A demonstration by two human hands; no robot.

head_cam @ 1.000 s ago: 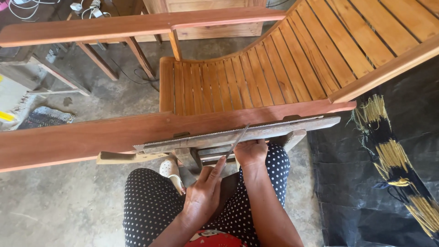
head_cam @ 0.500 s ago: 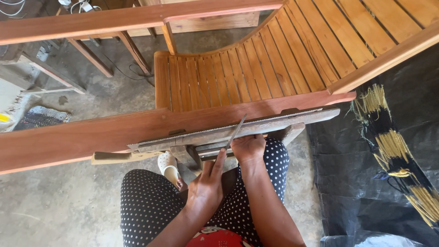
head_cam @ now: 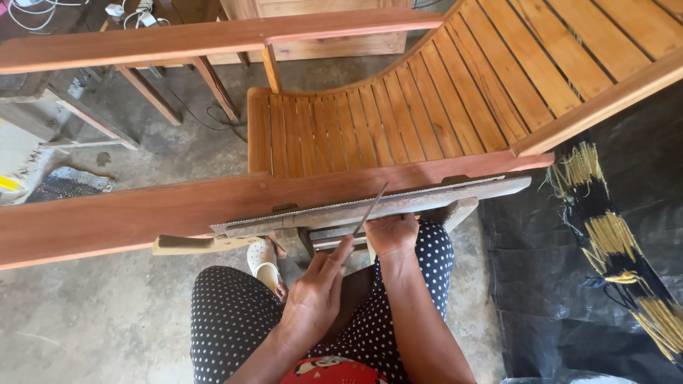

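Two hands at work, both close against the long grey toothed saw blade (head_cam: 370, 206), which lies flat along the near edge of the red-brown wooden armrest rail (head_cam: 142, 217). Left hand (head_cam: 313, 299) pinches a thin grey metal file (head_cam: 370, 208) between thumb and fingers, closed around its near end; the file slants up and across the blade's teeth, tip just past the blade. Right hand (head_cam: 391, 235) is curled shut on the blade's near edge, right of the file, pressing from below.

Nearest the camera, below the blade: lap in black white-dotted fabric (head_cam: 228, 320), a white sandal (head_cam: 265, 263) on bare grey concrete floor (head_cam: 85, 320). Right of the blade: black plastic sheet (head_cam: 541, 284) on the floor with bundles of yellow straw fibres (head_cam: 612, 235).

Beyond the blade: slatted orange-brown wooden chair seat (head_cam: 370, 128), curving up to the backrest at far right. Farther still, a second red-brown armrest rail (head_cam: 199, 39), then table legs and white cables (head_cam: 135, 11).

Open room: floor left of the blade and lap; the blade's right end overhangs the rail freely.

Versus half a second back: the file sits at about the same spot on the blade, the left hand slightly lower, the right hand's hold unchanged.
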